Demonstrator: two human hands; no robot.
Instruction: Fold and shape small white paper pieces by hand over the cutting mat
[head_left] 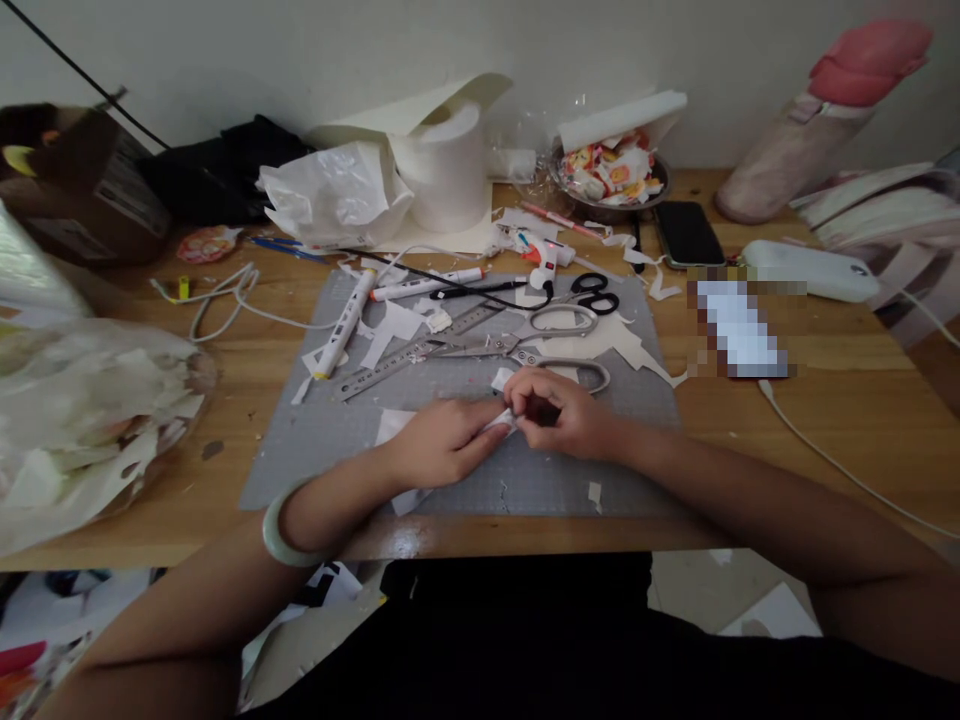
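Observation:
My left hand (442,442) is closed on a small white piece of paper (504,421), low over the grey cutting mat (300,460). At the paper's right end, my right hand (562,412) makes a pinch with thumb and forefinger; whatever lies between those fingertips is too small to make out. White paper (394,424) lies partly hidden under my left hand. Just beyond the hands are large grey scissors (487,347), blades pointing left, and a steel ruler (375,377). A small paper scrap (595,492) lies at the mat's front edge.
Markers (346,325), black-handled scissors (596,300), a hot glue gun (551,255) and paper offcuts crowd the mat's far side. A paper roll (442,170) and a bowl (615,205) stand behind. Phones (688,235) and a bottle (787,155) are right, a plastic bag (90,430) left.

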